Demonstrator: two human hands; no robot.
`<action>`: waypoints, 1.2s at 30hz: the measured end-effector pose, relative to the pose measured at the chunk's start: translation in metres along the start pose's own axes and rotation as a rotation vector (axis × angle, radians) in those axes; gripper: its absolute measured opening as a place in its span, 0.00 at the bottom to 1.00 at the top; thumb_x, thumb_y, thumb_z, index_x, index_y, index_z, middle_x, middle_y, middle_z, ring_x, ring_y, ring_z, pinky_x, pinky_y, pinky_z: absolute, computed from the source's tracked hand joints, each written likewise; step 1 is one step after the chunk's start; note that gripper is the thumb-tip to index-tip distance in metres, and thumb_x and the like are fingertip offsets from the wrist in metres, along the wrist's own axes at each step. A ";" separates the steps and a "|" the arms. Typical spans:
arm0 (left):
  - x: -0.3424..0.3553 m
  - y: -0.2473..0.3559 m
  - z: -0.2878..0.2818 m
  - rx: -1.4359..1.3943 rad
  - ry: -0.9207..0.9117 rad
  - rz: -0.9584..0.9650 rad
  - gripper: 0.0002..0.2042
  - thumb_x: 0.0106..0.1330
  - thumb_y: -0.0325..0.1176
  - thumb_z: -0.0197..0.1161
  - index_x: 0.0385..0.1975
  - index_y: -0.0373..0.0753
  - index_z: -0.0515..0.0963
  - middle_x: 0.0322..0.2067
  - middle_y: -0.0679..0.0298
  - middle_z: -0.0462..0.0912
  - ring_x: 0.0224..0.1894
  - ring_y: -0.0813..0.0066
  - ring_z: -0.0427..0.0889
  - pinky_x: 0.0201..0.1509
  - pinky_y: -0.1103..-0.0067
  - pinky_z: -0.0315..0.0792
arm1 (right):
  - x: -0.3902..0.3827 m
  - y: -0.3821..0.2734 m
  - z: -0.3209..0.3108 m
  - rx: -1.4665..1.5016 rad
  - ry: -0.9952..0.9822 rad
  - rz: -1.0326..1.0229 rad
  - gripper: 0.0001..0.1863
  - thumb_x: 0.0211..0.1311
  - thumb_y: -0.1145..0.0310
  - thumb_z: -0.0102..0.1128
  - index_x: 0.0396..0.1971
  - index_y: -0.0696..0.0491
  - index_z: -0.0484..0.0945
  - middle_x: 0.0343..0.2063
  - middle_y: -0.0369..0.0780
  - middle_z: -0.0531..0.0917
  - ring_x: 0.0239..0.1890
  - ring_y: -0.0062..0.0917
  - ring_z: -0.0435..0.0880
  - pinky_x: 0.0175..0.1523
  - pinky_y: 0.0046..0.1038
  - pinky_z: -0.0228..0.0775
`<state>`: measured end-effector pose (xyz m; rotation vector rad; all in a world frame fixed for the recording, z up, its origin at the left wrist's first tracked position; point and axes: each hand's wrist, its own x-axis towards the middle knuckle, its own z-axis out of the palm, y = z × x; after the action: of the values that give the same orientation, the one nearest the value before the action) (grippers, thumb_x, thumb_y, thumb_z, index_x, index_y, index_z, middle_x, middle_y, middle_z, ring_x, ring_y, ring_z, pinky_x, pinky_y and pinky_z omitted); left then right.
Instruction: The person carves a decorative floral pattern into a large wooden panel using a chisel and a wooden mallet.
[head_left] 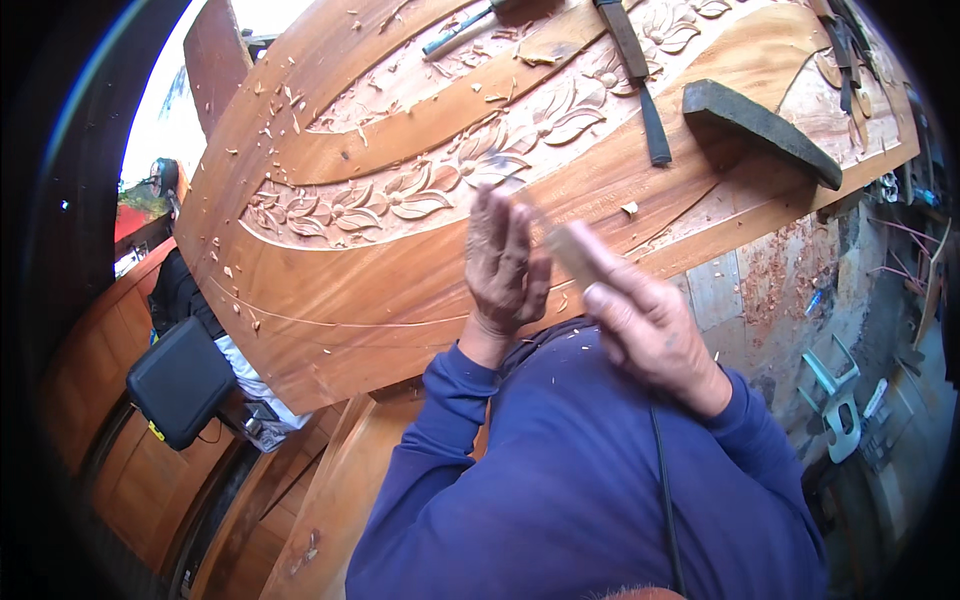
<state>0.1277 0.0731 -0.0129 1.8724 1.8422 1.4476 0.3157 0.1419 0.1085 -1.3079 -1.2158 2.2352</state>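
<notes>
A large wooden panel (400, 290) lies in front of me, with a band of carved leaves (420, 203) across it and wood shavings scattered about. My right hand (650, 320) is closed round the wooden handle of a carving chisel (572, 256). Its thin blade, blurred, points up and left over the carving, past the fingertips of my left hand (507, 268). That hand is raised with fingers stretched upward and holds nothing. Whether it touches the blade I cannot tell.
On the panel lie a long dark grey block (760, 130), a flat chisel (635, 80), a blue-shafted tool (455, 35) and several more tools (848, 55) at far right. A black case (180, 385) stands left; a pale green plastic stool (838, 405) is at lower right.
</notes>
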 end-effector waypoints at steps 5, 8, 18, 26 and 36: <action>0.043 -0.005 0.014 0.311 -0.586 0.103 0.26 0.75 0.49 0.58 0.71 0.52 0.72 0.71 0.67 0.72 0.77 0.56 0.63 0.81 0.58 0.50 | 0.002 0.035 -0.062 -0.030 0.356 -0.304 0.31 0.79 0.73 0.53 0.78 0.48 0.59 0.29 0.27 0.76 0.20 0.06 0.63 0.24 0.13 0.60; 0.061 -0.016 -0.009 0.520 -0.532 0.029 0.22 0.73 0.48 0.62 0.66 0.58 0.78 0.71 0.71 0.73 0.75 0.60 0.67 0.80 0.55 0.52 | 0.002 0.040 -0.094 -0.155 0.364 -0.422 0.35 0.76 0.76 0.56 0.79 0.48 0.57 0.33 0.28 0.79 0.20 0.07 0.64 0.25 0.14 0.59; -0.052 -0.068 -0.115 0.863 -0.004 -0.609 0.29 0.77 0.48 0.54 0.76 0.47 0.65 0.78 0.50 0.57 0.78 0.41 0.55 0.78 0.47 0.49 | 0.033 0.069 -0.121 -0.131 0.518 -0.585 0.39 0.70 0.74 0.66 0.78 0.46 0.61 0.31 0.28 0.80 0.23 0.08 0.70 0.27 0.15 0.64; -0.048 -0.062 -0.103 0.835 -0.112 -0.422 0.28 0.77 0.46 0.56 0.74 0.47 0.66 0.76 0.51 0.60 0.78 0.42 0.55 0.80 0.50 0.48 | 0.032 0.069 -0.114 -0.195 0.471 -0.644 0.33 0.71 0.76 0.64 0.74 0.49 0.67 0.48 0.33 0.85 0.22 0.06 0.67 0.25 0.14 0.62; 0.004 -0.018 -0.008 0.432 -0.263 -0.018 0.20 0.77 0.50 0.55 0.65 0.58 0.79 0.77 0.61 0.62 0.80 0.52 0.52 0.80 0.47 0.44 | 0.013 0.078 -0.050 -0.323 0.371 -0.499 0.28 0.73 0.74 0.62 0.71 0.51 0.72 0.36 0.31 0.82 0.28 0.09 0.72 0.32 0.16 0.66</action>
<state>0.1091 0.0767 -0.0192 2.0949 2.1478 0.7870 0.3625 0.1286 0.0289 -1.2713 -1.5805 1.4248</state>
